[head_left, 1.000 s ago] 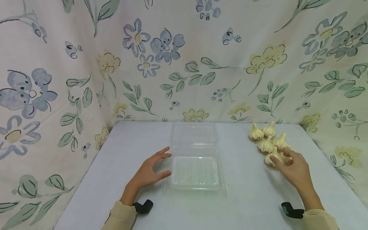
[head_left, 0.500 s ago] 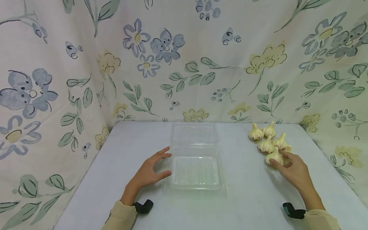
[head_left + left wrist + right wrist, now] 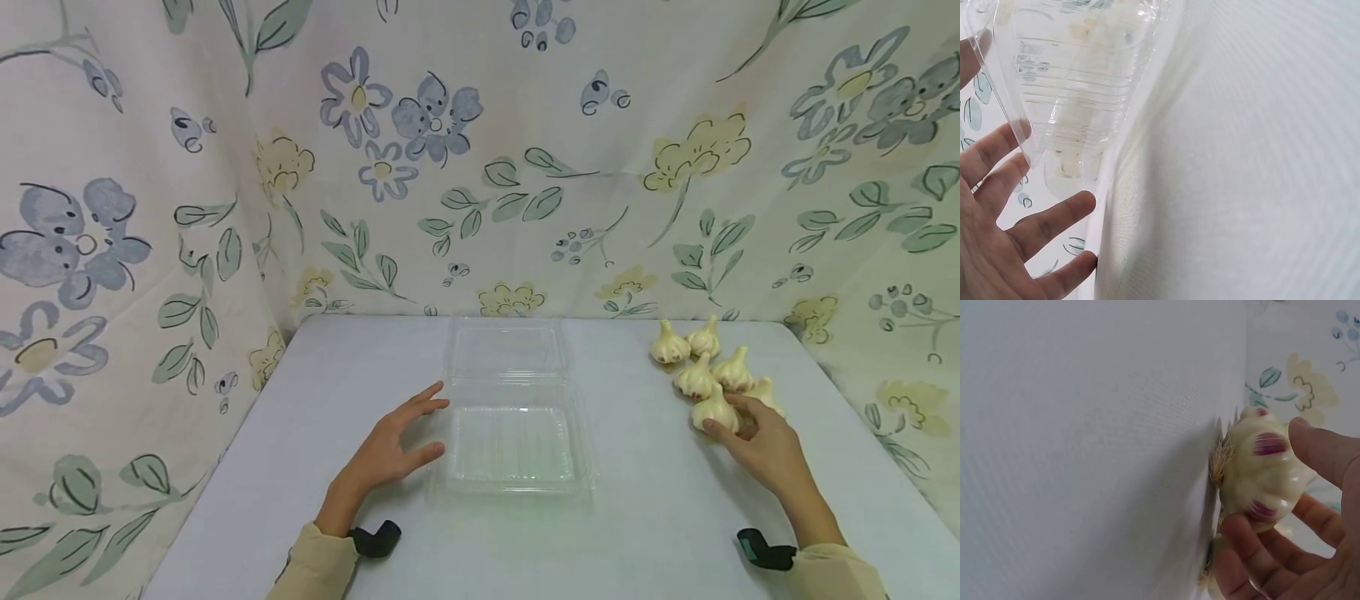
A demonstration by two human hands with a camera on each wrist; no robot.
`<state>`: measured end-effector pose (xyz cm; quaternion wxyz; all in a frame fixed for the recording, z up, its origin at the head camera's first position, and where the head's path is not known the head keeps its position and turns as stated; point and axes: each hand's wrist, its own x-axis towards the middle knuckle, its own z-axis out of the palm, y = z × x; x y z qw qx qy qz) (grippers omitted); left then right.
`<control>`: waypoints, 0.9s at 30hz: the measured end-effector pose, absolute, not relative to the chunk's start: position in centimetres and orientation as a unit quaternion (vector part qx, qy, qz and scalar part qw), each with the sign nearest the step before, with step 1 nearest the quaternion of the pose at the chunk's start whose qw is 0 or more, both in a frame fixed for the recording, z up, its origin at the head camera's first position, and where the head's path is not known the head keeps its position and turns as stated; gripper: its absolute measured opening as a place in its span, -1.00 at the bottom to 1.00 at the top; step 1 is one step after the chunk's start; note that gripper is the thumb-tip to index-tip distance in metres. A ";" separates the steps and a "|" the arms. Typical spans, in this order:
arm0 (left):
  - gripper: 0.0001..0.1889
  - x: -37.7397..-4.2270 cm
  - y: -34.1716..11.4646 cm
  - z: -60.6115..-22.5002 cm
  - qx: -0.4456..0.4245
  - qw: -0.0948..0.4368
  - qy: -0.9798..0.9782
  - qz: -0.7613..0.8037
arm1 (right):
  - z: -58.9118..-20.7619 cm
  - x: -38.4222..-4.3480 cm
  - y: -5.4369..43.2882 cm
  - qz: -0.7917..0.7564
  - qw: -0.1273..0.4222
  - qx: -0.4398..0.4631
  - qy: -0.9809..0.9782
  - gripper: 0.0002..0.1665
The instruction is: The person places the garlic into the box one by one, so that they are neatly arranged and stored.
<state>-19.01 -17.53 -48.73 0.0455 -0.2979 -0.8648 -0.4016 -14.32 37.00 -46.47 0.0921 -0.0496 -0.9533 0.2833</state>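
Note:
My right hand (image 3: 768, 446) grips the nearest garlic bulb (image 3: 716, 411) at the table's right, thumb on one side and fingers on the other. The right wrist view shows this pale bulb (image 3: 1266, 469), with purple patches and a tuft of roots, between thumb and fingers. Several more garlic bulbs (image 3: 693, 377) stand just behind it, and one (image 3: 767, 394) is partly hidden by the hand. A clear plastic clamshell box (image 3: 510, 450) lies with its lid raised back at the middle. Beside its left edge, my left hand (image 3: 386, 442) has spread fingers; in the left wrist view fingertips meet the rim.
The white table (image 3: 637, 533) ends at a floral cloth (image 3: 525, 167) hanging behind and at both sides. A black wrist strap piece (image 3: 375, 540) sits on the left wrist, another black piece (image 3: 765, 550) on the right.
My right hand has moved slightly left and its fingers have come round the nearest bulb. The bulb behind the hand shows farther right and back. My left hand stays put.

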 end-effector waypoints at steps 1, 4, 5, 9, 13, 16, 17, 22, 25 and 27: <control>-0.38 -19.0 -17.5 -48.7 -0.300 0.045 -0.863 -0.403 | -46.5 -14.3 37.0 0.284 0.089 -0.051 -0.953 -0.22; -0.37 -19.0 -17.6 -48.7 -0.303 0.043 -0.862 -0.403 | -46.4 -14.3 37.0 0.287 0.084 -0.053 -0.953 -0.24; -0.36 -19.0 -17.6 -48.7 -0.303 0.042 -0.862 -0.404 | -46.4 -14.3 37.0 0.287 0.084 -0.053 -0.953 -0.24; -0.35 -19.0 -17.5 -48.7 -0.298 0.033 -0.862 -0.409 | -46.4 -14.4 37.1 0.288 0.075 -0.052 -0.953 -0.22; -0.34 -18.9 -17.6 -48.7 -0.294 0.027 -0.863 -0.410 | -46.4 -14.5 37.3 0.290 0.054 -0.055 -0.954 -0.16; -0.34 -19.0 -17.5 -48.7 -0.292 0.026 -0.863 -0.412 | -46.5 -14.6 37.4 0.292 0.044 -0.055 -0.954 -0.12; -0.34 -19.0 -17.5 -48.7 -0.292 0.025 -0.863 -0.412 | -46.5 -14.6 37.5 0.293 0.042 -0.055 -0.954 -0.12; -0.34 -19.0 -17.6 -48.6 -0.291 0.024 -0.865 -0.408 | -46.8 -14.5 37.5 0.293 0.046 -0.058 -0.953 -0.13; -0.33 -18.9 -17.6 -48.6 -0.291 0.024 -0.866 -0.406 | -46.9 -14.5 37.5 0.293 0.050 -0.063 -0.953 -0.13; -0.34 -18.9 -17.6 -48.6 -0.289 0.022 -0.866 -0.408 | -46.9 -14.6 37.5 0.293 0.051 -0.066 -0.952 -0.13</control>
